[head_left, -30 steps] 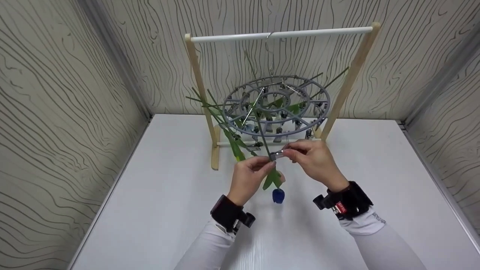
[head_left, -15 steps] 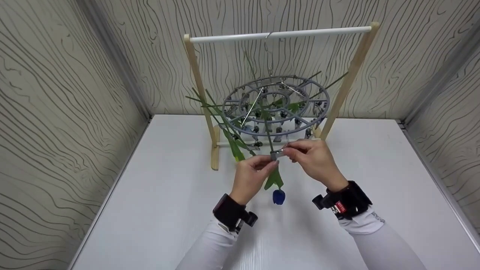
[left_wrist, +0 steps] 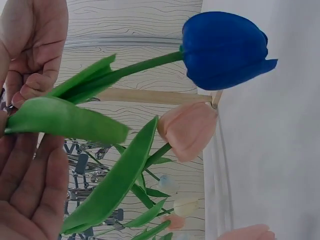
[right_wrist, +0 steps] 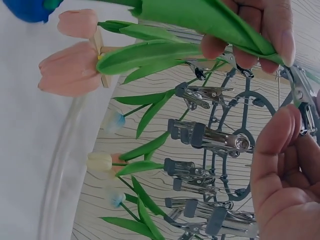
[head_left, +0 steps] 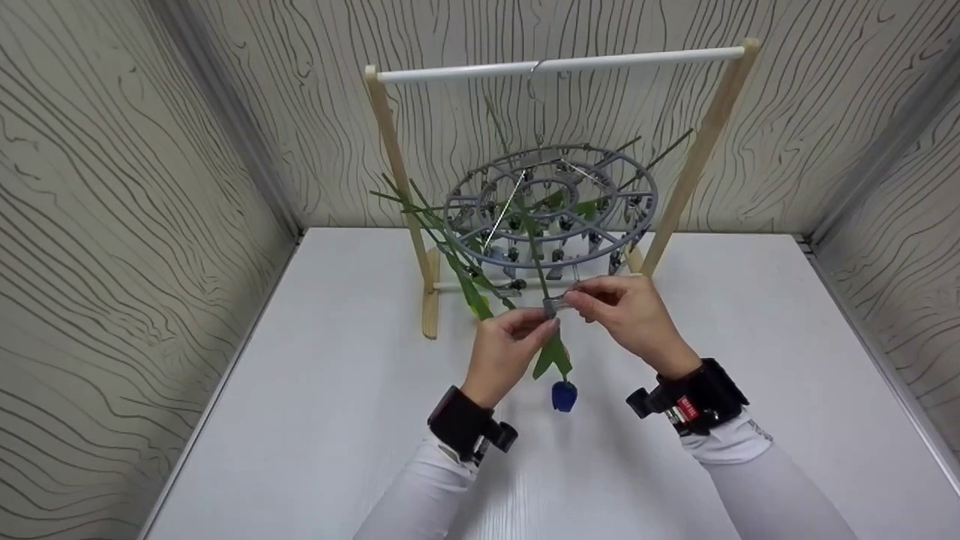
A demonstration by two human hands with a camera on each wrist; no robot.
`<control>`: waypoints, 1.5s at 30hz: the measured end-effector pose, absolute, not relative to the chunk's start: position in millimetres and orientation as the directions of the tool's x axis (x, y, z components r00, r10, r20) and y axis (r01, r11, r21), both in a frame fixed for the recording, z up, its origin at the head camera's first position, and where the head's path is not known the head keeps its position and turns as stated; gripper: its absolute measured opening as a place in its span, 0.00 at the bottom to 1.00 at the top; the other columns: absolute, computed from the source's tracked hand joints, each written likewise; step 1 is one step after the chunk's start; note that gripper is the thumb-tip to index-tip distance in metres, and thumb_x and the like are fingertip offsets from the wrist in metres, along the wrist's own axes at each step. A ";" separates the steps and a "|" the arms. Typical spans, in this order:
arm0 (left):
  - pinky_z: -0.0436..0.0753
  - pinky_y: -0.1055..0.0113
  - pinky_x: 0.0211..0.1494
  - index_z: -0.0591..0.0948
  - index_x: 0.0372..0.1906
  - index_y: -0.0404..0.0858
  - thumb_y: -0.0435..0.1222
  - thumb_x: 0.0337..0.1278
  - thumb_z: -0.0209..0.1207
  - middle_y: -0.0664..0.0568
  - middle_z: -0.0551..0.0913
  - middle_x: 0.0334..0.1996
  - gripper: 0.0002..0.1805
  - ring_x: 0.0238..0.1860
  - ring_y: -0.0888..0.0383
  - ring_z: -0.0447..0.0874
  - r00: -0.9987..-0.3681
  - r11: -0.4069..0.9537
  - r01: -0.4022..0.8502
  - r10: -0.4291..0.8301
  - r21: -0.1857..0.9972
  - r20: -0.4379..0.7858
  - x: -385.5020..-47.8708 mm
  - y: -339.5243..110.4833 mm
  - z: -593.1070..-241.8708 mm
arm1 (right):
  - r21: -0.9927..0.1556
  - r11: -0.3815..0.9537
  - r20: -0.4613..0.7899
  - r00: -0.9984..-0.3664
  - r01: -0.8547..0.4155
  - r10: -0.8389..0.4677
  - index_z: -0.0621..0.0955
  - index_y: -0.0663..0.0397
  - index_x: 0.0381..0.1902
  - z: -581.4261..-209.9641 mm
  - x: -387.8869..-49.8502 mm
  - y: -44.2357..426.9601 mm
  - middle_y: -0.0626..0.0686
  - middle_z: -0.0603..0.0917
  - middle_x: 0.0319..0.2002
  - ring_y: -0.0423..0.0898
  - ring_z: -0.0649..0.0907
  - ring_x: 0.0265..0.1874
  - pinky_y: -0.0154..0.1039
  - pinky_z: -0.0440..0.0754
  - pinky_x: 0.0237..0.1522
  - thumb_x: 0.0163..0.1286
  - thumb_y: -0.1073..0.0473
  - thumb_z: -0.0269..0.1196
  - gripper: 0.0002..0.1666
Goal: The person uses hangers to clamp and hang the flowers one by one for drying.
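A blue tulip (head_left: pixel 564 396) hangs head down, its green stem rising in front of the round grey hanger (head_left: pixel 551 266). My left hand (head_left: pixel 504 352) pinches its stem just above the leaves. My right hand (head_left: pixel 630 319) pinches the handles of a metal clip (right_wrist: pixel 301 92). The clip's grey-tipped end lies across the stem by my left fingertips; whether it bites fully is unclear. In the left wrist view, a pink tulip (left_wrist: pixel 189 131) hangs behind the blue one. Other metal clips (right_wrist: pixel 220 137) hang from the hanger in the right wrist view.
A wooden rack (head_left: pixel 701 150) with a white top bar (head_left: pixel 637 60) stands at the back of the white table (head_left: pixel 322 420) and bears the hanger. Several tulips hang there, among them a yellow one (head_left: pixel 480 305). Their stems poke out past the left post.
The blue tulip's stem has shifted right at the top and stands straighter, with its flower slightly right. My left hand has moved slightly right, and the clip end now overlaps the stem.
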State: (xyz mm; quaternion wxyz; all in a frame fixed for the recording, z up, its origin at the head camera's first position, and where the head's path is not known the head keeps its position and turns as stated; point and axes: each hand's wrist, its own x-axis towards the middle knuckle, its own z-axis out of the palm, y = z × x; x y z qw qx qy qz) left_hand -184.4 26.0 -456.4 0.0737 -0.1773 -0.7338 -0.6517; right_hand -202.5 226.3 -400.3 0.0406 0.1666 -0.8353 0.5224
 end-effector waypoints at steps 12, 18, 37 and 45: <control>0.87 0.65 0.47 0.88 0.48 0.34 0.37 0.65 0.68 0.48 0.90 0.43 0.12 0.42 0.58 0.90 -0.942 0.129 0.331 0.108 0.935 0.318 -179.9 12.0 -472.1 | -0.900 0.358 0.188 -0.962 -0.249 -0.198 0.88 0.58 0.48 -401.6 -216.2 240.5 0.56 0.86 0.35 0.49 0.85 0.34 0.35 0.85 0.40 0.73 0.51 0.67 0.16; 0.86 0.67 0.45 0.89 0.46 0.38 0.40 0.66 0.67 0.52 0.90 0.41 0.11 0.41 0.61 0.88 -0.942 0.195 0.332 0.121 0.923 0.314 -170.3 6.5 -477.0 | -0.893 0.398 0.149 -0.973 -0.209 -0.176 0.87 0.60 0.50 -402.3 -226.5 252.9 0.56 0.87 0.39 0.48 0.85 0.37 0.34 0.85 0.42 0.74 0.49 0.66 0.20; 0.85 0.66 0.44 0.89 0.44 0.39 0.39 0.67 0.67 0.56 0.91 0.39 0.09 0.38 0.61 0.87 -0.898 0.328 0.428 0.055 0.842 0.436 -156.4 -37.5 -485.4 | -0.876 0.475 0.017 -0.990 -0.083 -0.142 0.79 0.65 0.63 -392.8 -257.8 292.5 0.65 0.83 0.55 0.38 0.85 0.40 0.30 0.85 0.43 0.77 0.50 0.62 0.27; 0.85 0.62 0.45 0.89 0.45 0.37 0.39 0.67 0.67 0.54 0.91 0.39 0.10 0.39 0.60 0.87 -0.892 0.420 0.420 0.027 0.805 0.451 -158.1 -61.7 -486.8 | -0.866 0.497 -0.015 -0.991 -0.052 -0.130 0.76 0.65 0.66 -391.2 -274.4 305.5 0.63 0.83 0.55 0.40 0.85 0.42 0.31 0.84 0.44 0.79 0.49 0.60 0.29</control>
